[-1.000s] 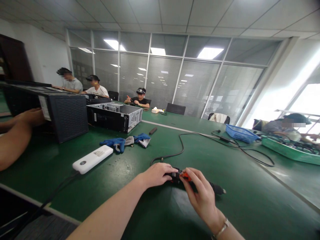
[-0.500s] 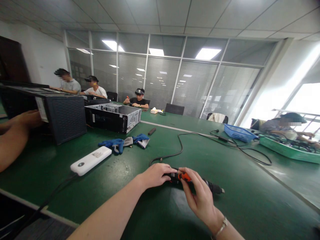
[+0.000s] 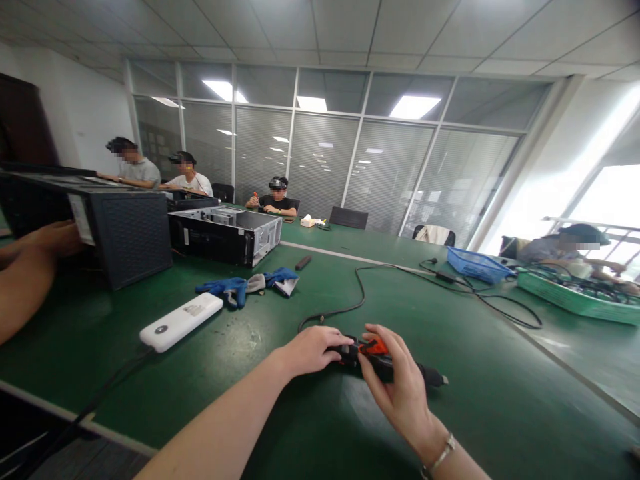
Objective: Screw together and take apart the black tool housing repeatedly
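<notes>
A black corded electric screwdriver [image 3: 400, 368] with an orange switch lies on the green table [image 3: 450, 400], tip pointing right. My left hand [image 3: 310, 348] is wrapped round its rear end, where the black cable [image 3: 357, 293] enters. My right hand [image 3: 400, 387] grips the middle of the tool, thumb and forefinger at the orange switch. A bracelet sits on my right wrist.
A white power bank [image 3: 181, 321] and blue gloves [image 3: 247, 283] lie to the left. Two computer cases [image 3: 227, 233] stand at the back left; another person's arm [image 3: 25, 280] rests by the nearer one. A blue basket [image 3: 475, 265] and a green tray [image 3: 575, 297] sit at the right. Several people sit around the table.
My right-hand fingers have shifted slightly on the orange switch. The view has drifted a little; the tool stays in place.
</notes>
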`<action>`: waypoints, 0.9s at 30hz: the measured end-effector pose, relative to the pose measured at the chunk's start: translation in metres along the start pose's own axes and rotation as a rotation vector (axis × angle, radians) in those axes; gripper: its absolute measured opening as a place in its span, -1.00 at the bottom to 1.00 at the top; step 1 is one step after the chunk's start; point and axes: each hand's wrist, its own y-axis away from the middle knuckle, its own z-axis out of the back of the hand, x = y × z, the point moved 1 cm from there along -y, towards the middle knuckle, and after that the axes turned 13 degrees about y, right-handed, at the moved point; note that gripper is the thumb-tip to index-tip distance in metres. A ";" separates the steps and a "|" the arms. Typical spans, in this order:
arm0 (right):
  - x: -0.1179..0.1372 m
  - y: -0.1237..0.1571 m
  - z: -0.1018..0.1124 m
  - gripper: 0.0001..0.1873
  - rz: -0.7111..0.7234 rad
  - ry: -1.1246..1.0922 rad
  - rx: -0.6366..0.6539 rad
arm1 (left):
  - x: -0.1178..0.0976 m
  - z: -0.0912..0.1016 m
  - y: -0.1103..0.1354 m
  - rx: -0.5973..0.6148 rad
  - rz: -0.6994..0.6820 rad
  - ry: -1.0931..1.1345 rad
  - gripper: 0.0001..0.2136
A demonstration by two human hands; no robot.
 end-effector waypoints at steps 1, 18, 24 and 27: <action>-0.001 0.000 0.000 -0.44 0.008 0.017 -0.020 | 0.001 -0.001 0.000 -0.003 -0.003 0.006 -0.61; -0.032 -0.009 0.013 -0.30 -0.483 -0.026 -0.223 | 0.000 -0.012 -0.005 0.021 -0.059 0.103 -0.66; -0.034 -0.007 0.008 -0.32 -0.504 -0.107 -0.189 | -0.003 -0.012 -0.004 0.017 -0.066 0.104 -0.66; -0.035 -0.007 0.006 -0.31 -0.542 -0.141 -0.205 | -0.004 -0.011 -0.004 0.020 -0.071 0.098 -0.67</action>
